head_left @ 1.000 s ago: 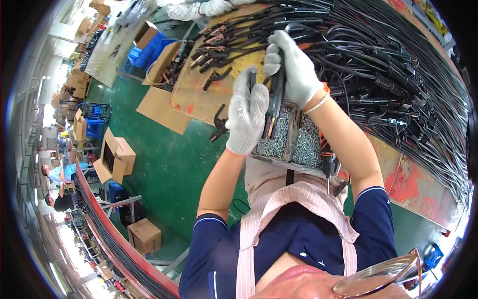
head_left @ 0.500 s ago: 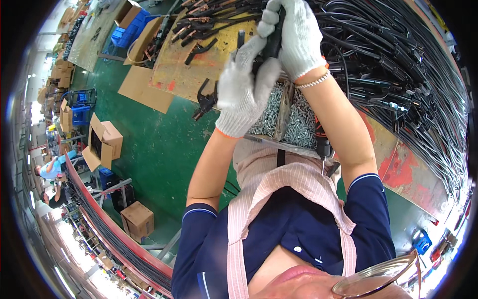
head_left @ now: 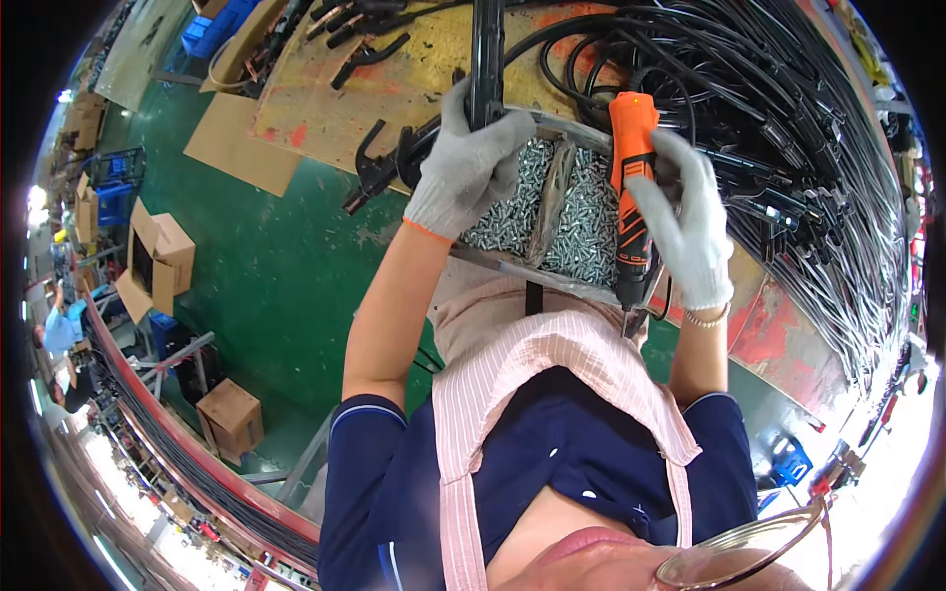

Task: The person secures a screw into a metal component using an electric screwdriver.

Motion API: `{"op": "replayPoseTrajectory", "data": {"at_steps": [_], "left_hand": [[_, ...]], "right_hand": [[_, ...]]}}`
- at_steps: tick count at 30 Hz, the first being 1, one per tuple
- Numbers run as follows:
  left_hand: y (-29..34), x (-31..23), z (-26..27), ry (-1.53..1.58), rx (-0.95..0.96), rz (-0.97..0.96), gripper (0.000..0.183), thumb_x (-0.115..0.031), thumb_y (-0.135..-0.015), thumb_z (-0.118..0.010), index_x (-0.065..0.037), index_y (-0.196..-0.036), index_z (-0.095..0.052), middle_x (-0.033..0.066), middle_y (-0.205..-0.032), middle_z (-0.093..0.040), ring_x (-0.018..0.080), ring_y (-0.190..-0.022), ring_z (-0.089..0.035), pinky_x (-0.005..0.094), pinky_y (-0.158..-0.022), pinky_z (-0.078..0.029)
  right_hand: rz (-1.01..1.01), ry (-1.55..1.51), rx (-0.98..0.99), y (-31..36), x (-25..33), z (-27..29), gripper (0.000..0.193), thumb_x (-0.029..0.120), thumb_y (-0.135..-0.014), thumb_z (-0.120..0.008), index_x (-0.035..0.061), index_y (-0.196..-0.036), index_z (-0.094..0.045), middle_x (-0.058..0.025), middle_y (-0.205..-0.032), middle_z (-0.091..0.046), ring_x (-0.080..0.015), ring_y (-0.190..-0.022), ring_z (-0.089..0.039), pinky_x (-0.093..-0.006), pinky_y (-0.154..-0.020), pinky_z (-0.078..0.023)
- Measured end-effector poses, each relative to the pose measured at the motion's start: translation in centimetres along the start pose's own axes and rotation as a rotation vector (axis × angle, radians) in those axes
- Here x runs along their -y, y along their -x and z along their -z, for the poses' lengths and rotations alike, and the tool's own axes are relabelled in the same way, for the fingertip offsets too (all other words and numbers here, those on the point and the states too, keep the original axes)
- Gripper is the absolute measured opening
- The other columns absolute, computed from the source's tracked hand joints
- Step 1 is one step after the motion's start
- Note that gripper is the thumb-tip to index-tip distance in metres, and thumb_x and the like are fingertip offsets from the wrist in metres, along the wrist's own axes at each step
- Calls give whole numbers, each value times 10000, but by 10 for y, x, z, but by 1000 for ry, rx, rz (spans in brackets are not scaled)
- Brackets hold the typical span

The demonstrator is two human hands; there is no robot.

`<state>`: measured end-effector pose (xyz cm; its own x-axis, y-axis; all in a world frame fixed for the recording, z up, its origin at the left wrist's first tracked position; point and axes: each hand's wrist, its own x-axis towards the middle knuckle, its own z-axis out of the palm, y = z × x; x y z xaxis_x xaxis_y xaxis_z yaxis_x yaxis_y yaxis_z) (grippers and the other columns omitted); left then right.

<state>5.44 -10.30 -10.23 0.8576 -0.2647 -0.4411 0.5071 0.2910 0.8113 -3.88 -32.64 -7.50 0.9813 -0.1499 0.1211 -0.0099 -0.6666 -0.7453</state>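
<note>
In one tray (head_left: 549, 217), two compartments are filled with screws (head_left: 588, 219) (too many to count). Beside it, one orange-and-black driver (head_left: 632, 148), probably stiff and fairly heavy, best held by its body, is partly ringed by the right hand (head_left: 695, 222), its grip loosely parted; contact cannot be told. Beyond, one black handle (head_left: 487, 64), likely rigid and smooth, best taken near its close end, is clasped there by the left hand (head_left: 471, 165).

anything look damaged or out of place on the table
The yellow tabletop looks worn: its surface is stained and patched with red. Beside the left hand, a black clamp juts past the tabletop's edge, which looks precarious. The screws sit in their tray, with no visible spill.
</note>
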Motion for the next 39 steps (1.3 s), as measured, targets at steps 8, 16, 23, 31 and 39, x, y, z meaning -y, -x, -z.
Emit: {"op": "replayPoseTrajectory", "data": {"at_steps": [8,16,23,31,39], "left_hand": [[-6,5,7,149,92,-145,259,-299,-962,-605,-118,-1089,-470,4,-640,-518,63,-404,-412,202,-323,-296],[-9,1,13,361,67,44,260,-215,-958,-622,-82,-1139,-491,30,-682,-568,63,-436,-462,199,-347,-329],[-16,5,7,196,76,-90,361,-49,-887,-671,-46,-1194,-480,-2,-680,-530,48,-441,-431,202,-366,-320],[-34,-5,15,341,204,-149,98,-140,-931,-637,-62,-926,-577,-26,-677,-505,18,-461,-380,196,-365,-302],[-31,-9,11,269,163,-157,104,-145,-931,-639,-53,-943,-592,-24,-661,-507,22,-450,-376,194,-349,-306]], "right_hand": [[-358,97,103,5,11,-7,698,343,-833,-709,49,-1395,-419,-219,-1105,-657,-328,-950,-668,-391,-839,-511],[-396,-378,55,-1,-3,-10,697,134,-730,-766,-14,-1336,-456,-68,-972,-611,-159,-839,-597,-294,-751,-502],[261,-1372,-411,-30,45,8,544,155,-806,-683,74,-1305,-483,-95,-1088,-581,-195,-778,-576,-295,-681,-540],[272,-1328,-314,-40,50,-10,363,46,-854,-614,-1,-1179,-460,-25,-757,-503,-48,-608,-423,-182,-589,-410],[267,-1124,-496,-53,48,-38,216,48,-868,-561,-25,-1062,-497,-43,-716,-478,-84,-609,-411,-212,-582,-395]]}}
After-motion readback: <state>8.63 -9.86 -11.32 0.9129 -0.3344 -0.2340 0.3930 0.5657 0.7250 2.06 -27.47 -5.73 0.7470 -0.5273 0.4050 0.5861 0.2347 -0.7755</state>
